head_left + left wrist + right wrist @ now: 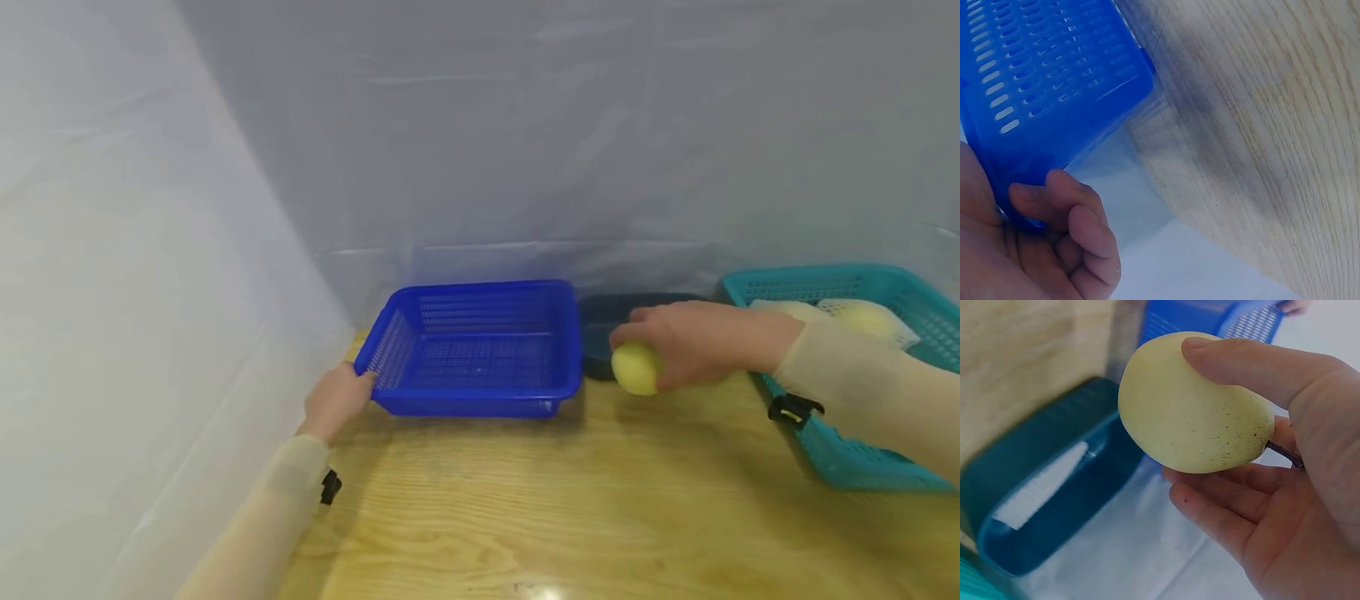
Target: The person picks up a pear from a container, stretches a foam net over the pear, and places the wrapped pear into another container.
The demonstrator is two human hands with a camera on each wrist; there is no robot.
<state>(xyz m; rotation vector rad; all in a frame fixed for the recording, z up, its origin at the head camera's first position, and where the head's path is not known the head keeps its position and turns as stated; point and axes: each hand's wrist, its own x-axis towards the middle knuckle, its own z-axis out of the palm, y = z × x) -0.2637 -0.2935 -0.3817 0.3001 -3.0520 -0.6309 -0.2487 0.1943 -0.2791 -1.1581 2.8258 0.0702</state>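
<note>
A blue plastic basket [480,406] with slotted sides stands on the wooden table, nothing lying in it. My left hand [339,402] grips its near left corner; in the left wrist view the fingers [1088,231] curl round the rim. My right hand [686,343] holds a yellow-green pear [637,368] over the table, just right of the blue basket. In the right wrist view the thumb lies across the pear [1179,406], with fingers beneath it and its dark stem towards the palm.
Behind my right hand a dark teal oblong container [597,333] stands by the wall sheet; something white [1044,484] shows inside. At the right a turquoise basket [840,450] holds pears in white foam nets [870,321]. White sheeting [525,150] rises behind and at the left.
</note>
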